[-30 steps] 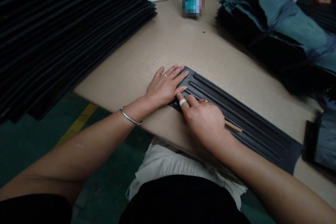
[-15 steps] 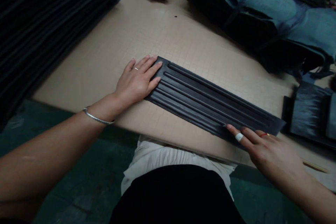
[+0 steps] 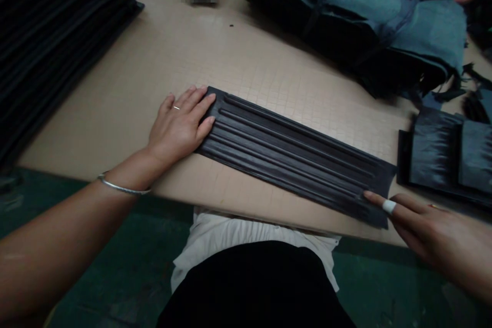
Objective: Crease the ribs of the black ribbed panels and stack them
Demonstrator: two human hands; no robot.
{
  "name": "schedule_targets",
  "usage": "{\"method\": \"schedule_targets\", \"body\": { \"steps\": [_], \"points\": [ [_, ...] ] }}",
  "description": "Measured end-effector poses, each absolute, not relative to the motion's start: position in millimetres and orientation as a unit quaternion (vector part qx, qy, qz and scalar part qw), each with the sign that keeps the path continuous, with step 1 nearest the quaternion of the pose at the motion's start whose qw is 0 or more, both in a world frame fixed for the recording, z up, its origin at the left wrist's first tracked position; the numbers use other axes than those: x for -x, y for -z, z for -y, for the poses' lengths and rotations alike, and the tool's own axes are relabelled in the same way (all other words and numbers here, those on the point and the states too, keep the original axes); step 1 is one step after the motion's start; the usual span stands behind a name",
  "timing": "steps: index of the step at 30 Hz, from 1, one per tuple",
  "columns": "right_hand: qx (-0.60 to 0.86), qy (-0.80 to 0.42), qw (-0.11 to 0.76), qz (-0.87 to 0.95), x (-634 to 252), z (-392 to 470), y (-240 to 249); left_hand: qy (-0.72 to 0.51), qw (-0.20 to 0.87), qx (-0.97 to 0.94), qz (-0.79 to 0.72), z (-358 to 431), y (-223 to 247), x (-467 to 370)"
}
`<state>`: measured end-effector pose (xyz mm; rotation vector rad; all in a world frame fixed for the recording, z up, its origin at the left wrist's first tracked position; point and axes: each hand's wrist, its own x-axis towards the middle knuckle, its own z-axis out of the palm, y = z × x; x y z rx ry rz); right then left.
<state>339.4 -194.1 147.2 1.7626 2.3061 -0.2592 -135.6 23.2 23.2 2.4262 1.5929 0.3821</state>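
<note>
On the table [image 3: 96, 128], a panel [image 3: 295, 156] is laid near the front edge, with pieces [image 3: 436, 148] beside its right end. A stack [image 3: 57, 20] is placed left, a bundle [image 3: 357, 2] far right.

Smooth, faintly glossy, leather-like black ribbed panel [image 3: 295, 156]; matt tan tabletop [image 3: 184, 41].

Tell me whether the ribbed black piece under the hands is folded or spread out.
Spread out: the ribbed black piece lies flat along the tabletop, left hand on one end, right hand at the other.
</note>
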Motion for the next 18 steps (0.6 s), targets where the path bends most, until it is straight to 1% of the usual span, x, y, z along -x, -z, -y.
{"method": "schedule_targets", "body": {
  "steps": [2,6,9,14,18],
  "points": [
    [-0.545,0.092,0.115,-0.825,-292.0,161.7,-134.4,-0.131,0.101,-0.823,-0.543,-21.4,-24.6,133.3],
    [-0.494,0.127,0.100,-0.854,-174.4,86.9,-105.8,-0.120,0.095,-0.826,-0.543,-19.1,-28.4,131.2],
    [-0.476,0.149,0.086,-0.862,-105.6,44.6,-101.1,-0.118,0.093,-0.826,-0.544,-18.6,-29.9,131.0],
    [-0.413,0.165,0.094,-0.891,-60.5,8.6,-116.9,-0.125,0.103,-0.822,-0.546,-19.3,-29.4,130.7],
    [-0.378,0.167,0.141,-0.900,-60.1,-1.8,-130.3,-0.120,0.111,-0.820,-0.549,-20.3,-28.9,131.2]
  ]
}}
